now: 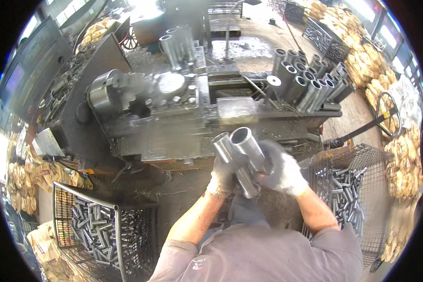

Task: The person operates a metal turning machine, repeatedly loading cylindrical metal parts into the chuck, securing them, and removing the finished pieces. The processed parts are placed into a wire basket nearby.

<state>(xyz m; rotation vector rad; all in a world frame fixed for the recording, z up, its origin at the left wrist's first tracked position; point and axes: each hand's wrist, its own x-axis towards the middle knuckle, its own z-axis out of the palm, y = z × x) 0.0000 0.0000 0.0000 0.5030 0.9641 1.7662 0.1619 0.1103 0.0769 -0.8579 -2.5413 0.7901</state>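
The person stands at a lathe [174, 122], both bare forearms coming up from the lower edge and bending inward so the gloved hands meet in front of the chest. The left hand [222, 176], in a worn grey glove, is wrapped around the lower part of a steel tube [224, 149] that slants up and to the left, its open end facing the machine. The right hand [282, 173], in a paler glove, is closed around a second steel tube [247, 143], a little wider-looking, whose open mouth sits just beside the first; the 2 tubes touch along their sides and cross near the palms. Both hands are clamped on the tubes and pressed close together, wrists angled toward each other, elbows out. The tubes are held above the dark floor, just in front of the lathe's carriage, below a flat metal block [237, 110]. To the right on the machine bed stands a cluster of upright tubes [310, 82]. A wire basket [348, 197] of short tubes sits beside the right elbow, and another wire basket [103, 225] with similar pieces stands by the left arm.
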